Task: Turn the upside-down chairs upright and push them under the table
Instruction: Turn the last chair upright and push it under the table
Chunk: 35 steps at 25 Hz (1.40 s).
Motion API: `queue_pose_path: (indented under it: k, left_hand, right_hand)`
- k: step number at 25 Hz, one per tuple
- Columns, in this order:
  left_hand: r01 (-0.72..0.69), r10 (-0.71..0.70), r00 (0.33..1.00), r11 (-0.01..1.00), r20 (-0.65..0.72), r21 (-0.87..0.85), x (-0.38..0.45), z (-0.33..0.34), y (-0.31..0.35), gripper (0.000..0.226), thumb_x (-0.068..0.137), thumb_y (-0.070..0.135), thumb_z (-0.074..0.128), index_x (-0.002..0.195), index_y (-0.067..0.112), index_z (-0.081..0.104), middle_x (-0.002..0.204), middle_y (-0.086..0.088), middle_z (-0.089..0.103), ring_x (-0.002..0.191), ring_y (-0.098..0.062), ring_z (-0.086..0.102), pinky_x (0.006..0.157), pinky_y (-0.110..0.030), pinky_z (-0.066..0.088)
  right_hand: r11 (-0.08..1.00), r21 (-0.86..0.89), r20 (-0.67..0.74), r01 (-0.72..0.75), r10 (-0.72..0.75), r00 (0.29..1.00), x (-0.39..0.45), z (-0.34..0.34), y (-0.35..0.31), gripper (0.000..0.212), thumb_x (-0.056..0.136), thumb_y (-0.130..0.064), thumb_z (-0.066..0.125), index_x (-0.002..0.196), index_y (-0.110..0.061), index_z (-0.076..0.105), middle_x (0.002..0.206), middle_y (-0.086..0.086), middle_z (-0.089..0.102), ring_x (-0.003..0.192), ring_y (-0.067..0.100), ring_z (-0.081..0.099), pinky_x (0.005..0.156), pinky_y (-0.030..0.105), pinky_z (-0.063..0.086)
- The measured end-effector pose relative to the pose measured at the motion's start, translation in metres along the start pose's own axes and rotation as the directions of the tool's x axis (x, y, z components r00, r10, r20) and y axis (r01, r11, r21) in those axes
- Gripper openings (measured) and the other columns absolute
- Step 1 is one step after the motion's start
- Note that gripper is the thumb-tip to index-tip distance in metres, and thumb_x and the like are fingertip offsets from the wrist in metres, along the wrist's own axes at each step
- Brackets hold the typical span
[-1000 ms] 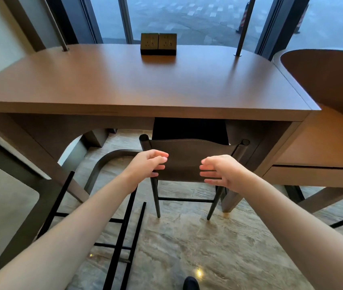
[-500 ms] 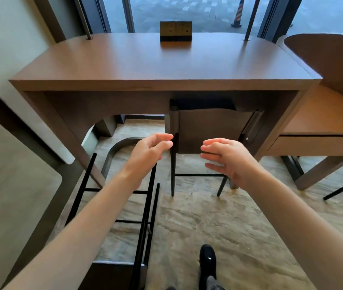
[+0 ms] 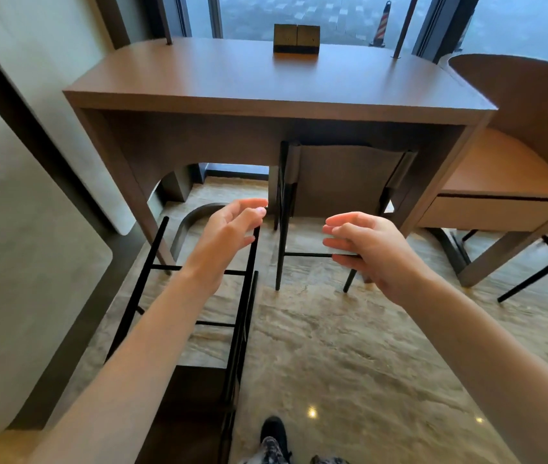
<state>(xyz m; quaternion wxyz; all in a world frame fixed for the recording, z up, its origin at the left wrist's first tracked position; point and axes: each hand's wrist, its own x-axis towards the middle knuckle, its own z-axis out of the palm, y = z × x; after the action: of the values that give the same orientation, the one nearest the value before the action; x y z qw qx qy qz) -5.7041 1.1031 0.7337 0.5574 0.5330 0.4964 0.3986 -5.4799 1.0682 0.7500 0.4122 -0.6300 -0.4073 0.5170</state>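
An upright chair point(image 3: 339, 179) with a grey-brown back and thin black legs stands pushed under the brown wooden table point(image 3: 266, 102). A second chair point(image 3: 199, 329) lies upside-down on the floor at the lower left, its black legs and rungs pointing up and its dark seat on the floor. My left hand point(image 3: 229, 229) hovers above that chair's legs, fingers relaxed, holding nothing. My right hand point(image 3: 363, 246) floats in front of the upright chair, fingers straight, touching nothing.
A small dark box point(image 3: 296, 38) sits at the table's far edge by the window. A curved wooden bench seat point(image 3: 513, 169) stands at the right with black legs beneath. A grey wall panel point(image 3: 15, 229) closes the left side. My shoe point(image 3: 274, 430) is on the marble floor.
Both hands have left the upright chair's back and drawn back toward me. The view has pulled away from the table, bringing the upside-down chair into sight.
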Motion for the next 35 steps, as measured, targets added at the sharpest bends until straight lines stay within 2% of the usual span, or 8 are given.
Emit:
queue_pose_path:
  k: [5,11,18,26,30,35]
  left_hand:
    - [0.004,-0.007,0.998,0.999,-0.066,-0.04,-0.074,-0.011,-0.024,0.035,0.085,0.044,0.057,0.115,0.034,0.069,0.124,0.01,0.067,0.119,-0.008,0.062,0.104,-0.036,0.048]
    - [0.018,-0.02,0.998,0.999,-0.061,-0.028,-0.187,-0.016,-0.071,0.035,0.084,0.046,0.057,0.116,0.035,0.068,0.127,0.011,0.065,0.12,-0.007,0.061,0.104,-0.033,0.047]
    - [0.028,-0.032,0.984,0.999,-0.174,-0.022,-0.299,-0.055,-0.085,0.033,0.084,0.043,0.055,0.113,0.035,0.068,0.135,0.004,0.06,0.129,-0.012,0.054,0.11,-0.037,0.043]
    - [0.069,-0.078,0.962,0.997,-0.26,-0.043,-0.336,-0.11,-0.094,0.034,0.083,0.044,0.054,0.112,0.033,0.067,0.131,0.005,0.062,0.128,-0.013,0.055,0.113,-0.043,0.041]
    - [0.095,-0.106,0.961,0.994,-0.254,-0.053,-0.34,-0.147,-0.104,0.035,0.082,0.044,0.053,0.112,0.032,0.066,0.133,0.004,0.061,0.129,-0.015,0.054,0.113,-0.043,0.041]
    - [0.157,-0.164,0.967,0.986,-0.196,-0.054,-0.331,-0.232,-0.126,0.039,0.081,0.044,0.053,0.114,0.029,0.066,0.135,0.002,0.06,0.13,-0.016,0.053,0.114,-0.045,0.039]
  right_hand:
    - [0.999,0.019,0.01,0.026,-0.026,1.0,-0.072,0.017,0.036,0.019,0.092,-0.011,0.057,0.099,-0.021,0.072,0.104,-0.002,0.074,0.095,0.008,0.072,0.083,0.03,0.058]
    - [0.998,0.056,-0.016,-0.016,0.017,1.0,-0.174,0.048,0.108,0.02,0.09,-0.007,0.059,0.1,-0.019,0.071,0.106,-0.001,0.073,0.101,0.013,0.07,0.087,0.032,0.057]
    - [0.996,0.084,0.005,-0.016,0.016,1.0,-0.247,0.097,0.124,0.021,0.092,-0.005,0.056,0.102,-0.019,0.069,0.108,0.0,0.071,0.103,0.012,0.068,0.094,0.037,0.054]
    - [0.994,0.104,0.057,-0.02,0.014,0.998,-0.265,0.159,0.129,0.022,0.09,-0.006,0.059,0.102,-0.021,0.069,0.107,-0.003,0.071,0.106,0.013,0.067,0.091,0.033,0.054]
    - [0.994,0.102,0.03,-0.036,0.033,0.999,-0.263,0.201,0.131,0.022,0.091,-0.007,0.059,0.106,-0.021,0.068,0.108,-0.005,0.071,0.106,0.011,0.066,0.091,0.032,0.054]
    - [0.988,0.143,-0.052,-0.066,0.074,0.996,-0.26,0.293,0.14,0.023,0.092,-0.007,0.057,0.106,-0.023,0.067,0.109,-0.006,0.07,0.107,0.009,0.065,0.087,0.028,0.054]
